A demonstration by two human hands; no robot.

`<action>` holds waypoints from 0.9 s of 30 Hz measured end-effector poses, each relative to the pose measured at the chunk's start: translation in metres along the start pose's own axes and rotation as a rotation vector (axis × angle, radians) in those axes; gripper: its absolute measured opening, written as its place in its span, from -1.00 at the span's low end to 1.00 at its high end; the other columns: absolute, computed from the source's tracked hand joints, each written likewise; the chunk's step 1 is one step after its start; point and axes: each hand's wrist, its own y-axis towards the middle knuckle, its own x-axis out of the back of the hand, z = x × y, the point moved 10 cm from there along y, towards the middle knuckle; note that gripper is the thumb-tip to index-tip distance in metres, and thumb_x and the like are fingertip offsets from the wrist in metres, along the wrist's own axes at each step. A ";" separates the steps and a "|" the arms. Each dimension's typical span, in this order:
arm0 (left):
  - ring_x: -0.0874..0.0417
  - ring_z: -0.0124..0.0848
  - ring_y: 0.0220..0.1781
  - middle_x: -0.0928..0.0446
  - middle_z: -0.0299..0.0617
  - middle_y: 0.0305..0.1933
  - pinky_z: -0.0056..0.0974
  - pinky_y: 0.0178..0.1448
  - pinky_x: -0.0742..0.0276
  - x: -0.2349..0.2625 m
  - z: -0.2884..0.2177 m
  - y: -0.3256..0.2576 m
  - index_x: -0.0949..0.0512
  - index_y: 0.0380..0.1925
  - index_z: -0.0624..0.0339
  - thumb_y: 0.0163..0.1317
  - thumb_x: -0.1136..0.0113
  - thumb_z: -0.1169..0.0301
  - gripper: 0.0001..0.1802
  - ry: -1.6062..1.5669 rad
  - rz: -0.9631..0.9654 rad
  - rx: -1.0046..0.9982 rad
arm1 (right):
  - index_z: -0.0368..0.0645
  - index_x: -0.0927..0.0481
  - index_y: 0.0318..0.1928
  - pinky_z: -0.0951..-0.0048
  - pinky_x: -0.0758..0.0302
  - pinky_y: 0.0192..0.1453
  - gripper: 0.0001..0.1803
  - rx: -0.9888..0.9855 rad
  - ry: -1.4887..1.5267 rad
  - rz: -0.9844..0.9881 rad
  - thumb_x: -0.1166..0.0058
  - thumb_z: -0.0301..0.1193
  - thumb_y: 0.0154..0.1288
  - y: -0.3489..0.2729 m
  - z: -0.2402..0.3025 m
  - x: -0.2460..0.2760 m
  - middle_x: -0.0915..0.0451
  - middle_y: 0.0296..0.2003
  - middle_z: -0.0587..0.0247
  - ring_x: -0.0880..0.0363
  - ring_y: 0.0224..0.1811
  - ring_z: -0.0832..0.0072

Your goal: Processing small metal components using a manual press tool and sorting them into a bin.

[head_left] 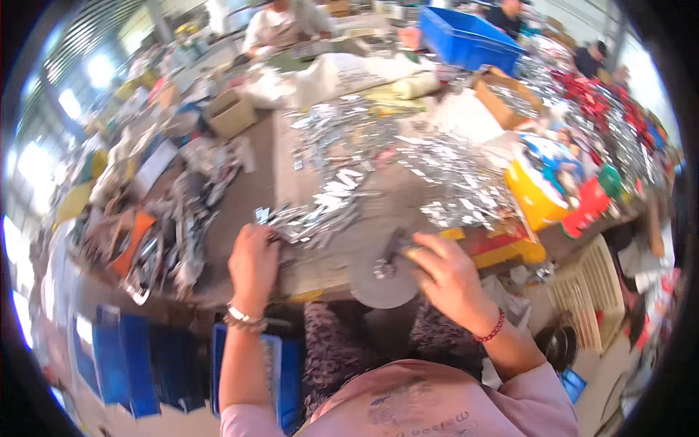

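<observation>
My left hand (253,262) is at the near table edge, its fingers closed with a small shiny metal piece (262,215) at the tips. Beside it spreads a loose pile of flat silvery metal pieces (328,211). A round grey disc (386,293) with a shiny metal hub lies at the table's front edge, partly overhanging it. Over the disc's right side, my right hand (448,280) has curled fingers against a dark part (395,246) near the hub; its kind is blurred. A second heap of silvery pieces (466,197) lies beyond my right hand.
Cloth and scrap (186,211) crowd the left side. A cardboard box (229,114) and a blue bin (470,40) stand farther back. On the right are a yellow bag (535,189) and a cream crate (590,291). Blue bins (138,364) stand below the table. Other people sit across.
</observation>
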 end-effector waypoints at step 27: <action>-0.72 0.00 -0.10 -0.65 -0.09 -0.23 -0.01 -0.03 -0.63 -0.019 -0.154 -0.058 -0.82 -0.16 0.18 0.25 -0.58 0.44 -0.82 -0.357 0.300 -0.314 | -0.10 -0.80 -0.21 0.10 -0.69 -0.04 -0.85 0.028 -0.322 -0.142 -0.25 -0.59 0.27 0.022 -0.109 0.076 -0.59 -0.19 0.12 -0.74 -0.07 0.11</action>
